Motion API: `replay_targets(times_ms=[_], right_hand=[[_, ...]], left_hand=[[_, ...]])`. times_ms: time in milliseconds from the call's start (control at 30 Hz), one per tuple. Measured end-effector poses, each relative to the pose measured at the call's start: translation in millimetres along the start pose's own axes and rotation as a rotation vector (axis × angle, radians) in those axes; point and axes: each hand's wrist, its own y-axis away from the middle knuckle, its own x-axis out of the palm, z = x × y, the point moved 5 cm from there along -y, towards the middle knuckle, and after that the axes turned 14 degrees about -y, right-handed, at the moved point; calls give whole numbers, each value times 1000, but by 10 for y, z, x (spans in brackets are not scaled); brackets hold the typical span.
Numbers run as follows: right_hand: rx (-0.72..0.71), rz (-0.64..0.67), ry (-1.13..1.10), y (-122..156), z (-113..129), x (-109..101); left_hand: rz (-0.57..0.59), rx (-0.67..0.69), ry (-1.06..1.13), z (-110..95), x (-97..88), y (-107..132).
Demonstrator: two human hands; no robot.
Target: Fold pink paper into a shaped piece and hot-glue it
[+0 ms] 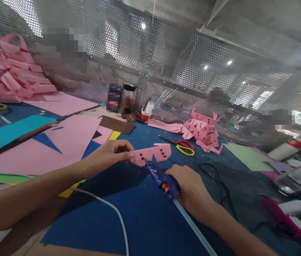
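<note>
My left hand (118,151) pinches the left end of a pink paper strip (152,154), holding it above the blue table (145,220). Small dark squares sit in two groups on the strip, and a notch cuts into its lower edge. In my right hand (190,185) is a blue hot glue gun (161,177), its fingers wrapped around the handle. The gun's nozzle is at the strip near the left group of squares; whether it touches cannot be made out. A long translucent glue stick (193,227) sticks out of the gun's back.
Red and yellow scissors (184,147) lie beyond the strip, beside a pile of pink strips with dark squares (202,129). Pink sheets (70,142) and a teal sheet (17,131) cover the left. A white cable (113,209) and a black cord (219,181) cross the table. Behind stands a perforated metal screen (177,60).
</note>
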Motion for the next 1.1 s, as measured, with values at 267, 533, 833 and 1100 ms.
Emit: replay_targets(times_ms=[267,533,833,1100], right_hand=[[-22,-9,11,-18,10,15],[-35,-1,-8,-15,21,25],[-51,30,1,-26,28,81],[-21,32,20,-28,33,87]], left_hand=[[6,-5,12,-25,3,14],[5,-4,17,-43,2,11],[8,-16,-7,-31,4,19],[8,-3,0,-12,5,6]])
